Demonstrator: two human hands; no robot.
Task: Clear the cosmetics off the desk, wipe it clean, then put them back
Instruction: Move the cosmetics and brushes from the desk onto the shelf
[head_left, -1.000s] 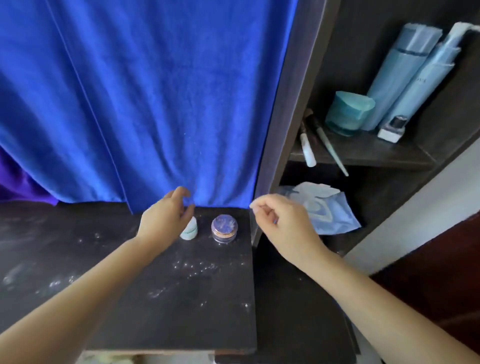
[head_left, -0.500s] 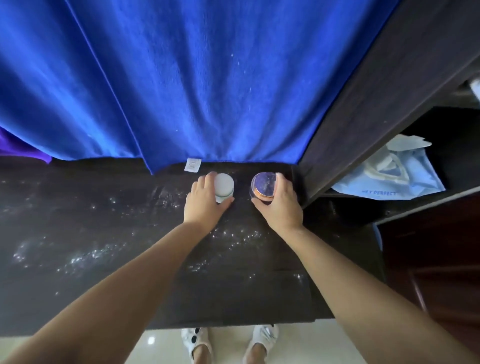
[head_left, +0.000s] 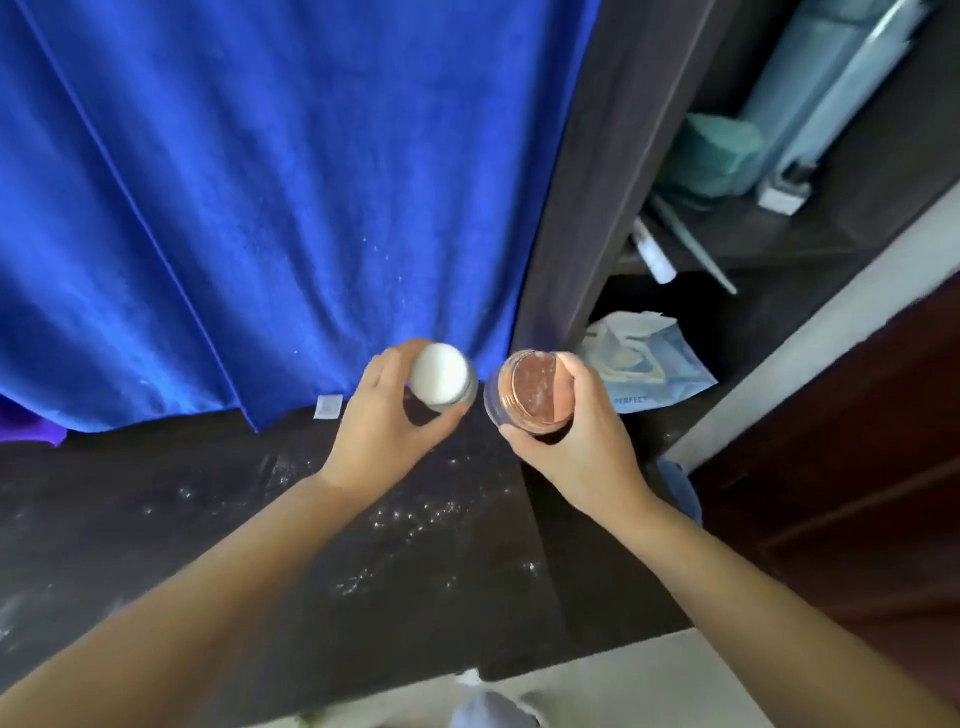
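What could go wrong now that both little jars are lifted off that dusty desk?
1. Each hand holds a jar by fingertips only: the left hand on the white-lidded jar, the right hand on the copper-lidded jar. Either could slip.
2. With both hands full, wiping the white specks off the desk must wait.
3. The shelf alongside looks crowded, so parking jars there might knock something over.

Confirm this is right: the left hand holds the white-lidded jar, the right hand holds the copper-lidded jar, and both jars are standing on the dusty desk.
Not quite. The head view shows both the white-lidded jar in the left hand and the copper-lidded jar in the right hand lifted off the dusty desk.
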